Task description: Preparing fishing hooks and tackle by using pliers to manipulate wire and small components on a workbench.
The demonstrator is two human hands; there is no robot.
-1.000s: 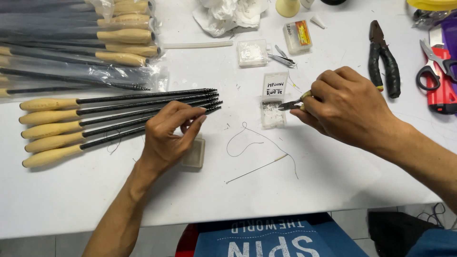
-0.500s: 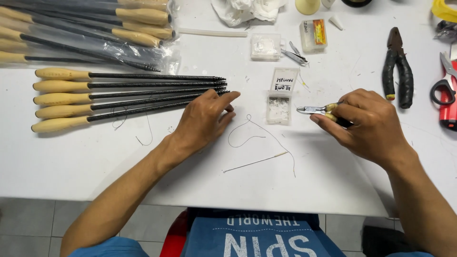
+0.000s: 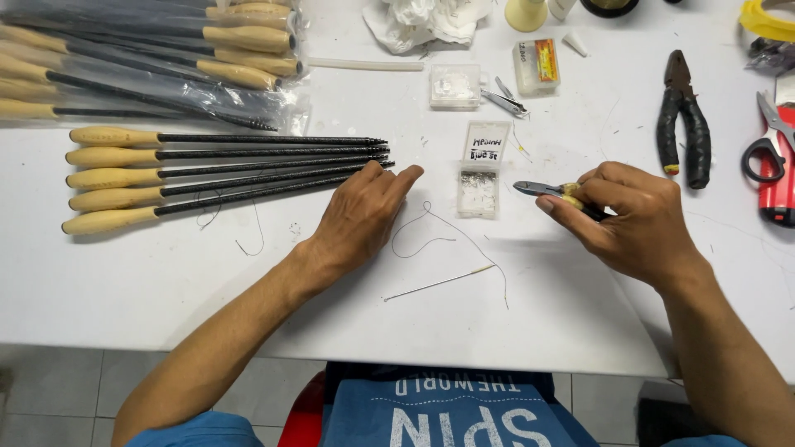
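Nearest, at the desk's [image 3: 124, 290] near edge, a blue garment [image 3: 447, 410] with pale lettering shows below the white top. Just beyond it, a thin needle [image 3: 439, 283] lies at a slant with a fine thread [image 3: 451, 232] looping away from its right end toward the far left.

The left hand [image 3: 360, 215] rests palm down on the desk, fingers loosely spread and gripping nothing; its fingertips touch the tips of the black rods with tan handles [image 3: 224, 174], five laid side by side and running off to the left. A stray strand of thread [image 3: 248, 232] curls beside the nearest rod.

On the right, the right hand [image 3: 633, 219] has its grip closed around the yellow handles of small cutters [image 3: 542, 190], whose metal nose points left; whether the nose is parted cannot be told. The nose sits just right of a small clear box [image 3: 480, 178] with its lid flipped open, holding tiny pale pieces.

Farther off lie a second clear box [image 3: 453, 87], nail clippers [image 3: 505, 99] and a small box with an orange label [image 3: 537, 66]. At the far left, more rods lie in plastic bags [image 3: 166, 74]. To the far right sit black-handled pliers [image 3: 683, 120] and scissors [image 3: 770, 136] on a red tool [image 3: 778, 194]. Crumpled white tissue [image 3: 422, 18] lies at the far edge.
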